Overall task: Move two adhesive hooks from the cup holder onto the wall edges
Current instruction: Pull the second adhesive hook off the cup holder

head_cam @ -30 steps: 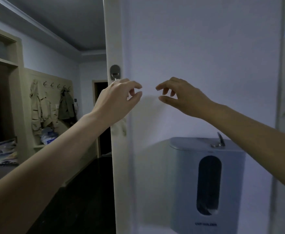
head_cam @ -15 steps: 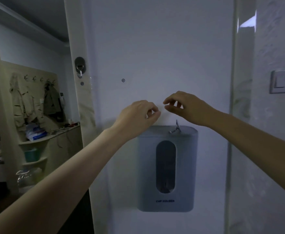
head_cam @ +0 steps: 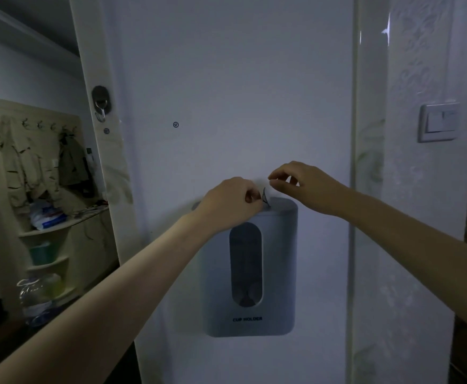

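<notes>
Dim light, detail is poor. Cup holder [head_cam: 250, 273] hangs on the white wall [head_cam: 240, 92], label "CUP HOLDER" readable near its bottom edge. One hook [head_cam: 264, 195] stands on the holder's top edge, thin and dark, only partly visible between the hands. Left hand [head_cam: 231, 202] sits at the top edge, left of centre, covering that corner; left grip curled tight with fingertips right at the hook, but contact is hidden, so cannot tell if it is clamped on it. Right hand [head_cam: 307, 187] hovers just above the top edge, right of the hook; right grip apart, thumb and forefinger nearly pinched, nothing seen between them. Second hook [head_cam: 101, 99] is stuck on the wall's left edge, well above the holder. Switch [head_cam: 438, 121] sits on the right panel. Coats [head_cam: 30, 167] hang at far left, blurry.
</notes>
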A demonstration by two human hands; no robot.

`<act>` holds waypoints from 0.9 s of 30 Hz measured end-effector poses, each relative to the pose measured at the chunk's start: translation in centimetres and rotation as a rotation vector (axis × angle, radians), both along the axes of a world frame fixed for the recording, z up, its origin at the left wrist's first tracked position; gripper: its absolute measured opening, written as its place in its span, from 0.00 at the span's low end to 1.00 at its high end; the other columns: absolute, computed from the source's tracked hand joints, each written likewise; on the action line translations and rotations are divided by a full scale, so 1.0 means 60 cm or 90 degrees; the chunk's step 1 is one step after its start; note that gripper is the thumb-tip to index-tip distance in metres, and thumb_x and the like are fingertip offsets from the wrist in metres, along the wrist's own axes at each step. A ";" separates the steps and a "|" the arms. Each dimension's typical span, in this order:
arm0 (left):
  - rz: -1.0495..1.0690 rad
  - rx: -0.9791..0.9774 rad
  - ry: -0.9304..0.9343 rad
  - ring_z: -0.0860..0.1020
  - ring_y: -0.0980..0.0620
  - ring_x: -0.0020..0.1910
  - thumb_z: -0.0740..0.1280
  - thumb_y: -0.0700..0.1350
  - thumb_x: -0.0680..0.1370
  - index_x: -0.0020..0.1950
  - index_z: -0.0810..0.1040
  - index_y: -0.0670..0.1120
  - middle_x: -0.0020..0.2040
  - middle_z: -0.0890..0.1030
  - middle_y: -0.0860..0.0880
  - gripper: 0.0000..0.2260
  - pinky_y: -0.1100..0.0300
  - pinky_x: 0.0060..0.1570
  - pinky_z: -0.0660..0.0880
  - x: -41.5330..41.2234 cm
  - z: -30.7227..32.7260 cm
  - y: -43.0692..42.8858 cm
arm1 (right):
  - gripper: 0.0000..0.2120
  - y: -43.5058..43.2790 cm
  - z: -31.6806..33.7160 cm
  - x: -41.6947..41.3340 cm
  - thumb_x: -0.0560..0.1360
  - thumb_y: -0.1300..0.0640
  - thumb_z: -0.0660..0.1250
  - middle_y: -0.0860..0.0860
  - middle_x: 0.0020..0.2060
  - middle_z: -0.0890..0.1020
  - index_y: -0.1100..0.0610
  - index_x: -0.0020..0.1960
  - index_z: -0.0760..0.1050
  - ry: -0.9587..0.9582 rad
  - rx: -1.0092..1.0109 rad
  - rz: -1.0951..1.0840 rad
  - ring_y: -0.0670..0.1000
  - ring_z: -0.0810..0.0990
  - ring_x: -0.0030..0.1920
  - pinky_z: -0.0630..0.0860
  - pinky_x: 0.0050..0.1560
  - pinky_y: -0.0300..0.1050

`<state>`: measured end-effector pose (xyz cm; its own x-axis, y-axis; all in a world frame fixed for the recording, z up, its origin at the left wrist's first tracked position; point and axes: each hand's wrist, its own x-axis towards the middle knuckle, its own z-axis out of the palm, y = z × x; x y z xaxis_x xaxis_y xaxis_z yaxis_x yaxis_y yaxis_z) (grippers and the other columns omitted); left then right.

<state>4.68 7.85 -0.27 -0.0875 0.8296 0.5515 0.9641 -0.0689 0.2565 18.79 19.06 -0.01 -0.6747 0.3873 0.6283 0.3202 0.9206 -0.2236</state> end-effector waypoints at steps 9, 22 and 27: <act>0.008 0.000 -0.066 0.76 0.44 0.41 0.65 0.45 0.73 0.43 0.78 0.39 0.43 0.80 0.42 0.09 0.51 0.45 0.73 0.014 0.001 0.011 | 0.17 0.006 -0.016 0.001 0.77 0.48 0.56 0.55 0.57 0.76 0.56 0.60 0.71 -0.005 -0.048 0.005 0.48 0.72 0.49 0.66 0.48 0.40; -0.076 0.092 -0.125 0.75 0.55 0.37 0.66 0.42 0.74 0.40 0.76 0.48 0.37 0.79 0.52 0.03 0.68 0.38 0.69 0.005 -0.012 -0.007 | 0.08 -0.023 -0.023 -0.002 0.71 0.40 0.61 0.38 0.47 0.76 0.39 0.48 0.70 0.035 -0.180 0.120 0.35 0.76 0.46 0.72 0.41 0.26; -0.079 0.117 -0.143 0.79 0.48 0.41 0.66 0.43 0.74 0.41 0.78 0.45 0.39 0.82 0.46 0.04 0.56 0.43 0.75 0.005 -0.015 -0.020 | 0.07 -0.039 -0.025 -0.005 0.73 0.45 0.62 0.38 0.43 0.77 0.46 0.49 0.72 0.057 -0.155 0.157 0.33 0.75 0.44 0.69 0.41 0.20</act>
<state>4.96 6.68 -1.17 -0.1289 0.7303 0.6709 0.8660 -0.2467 0.4349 18.52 16.74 -1.51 -0.7126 0.3657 0.5987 0.0640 0.8838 -0.4635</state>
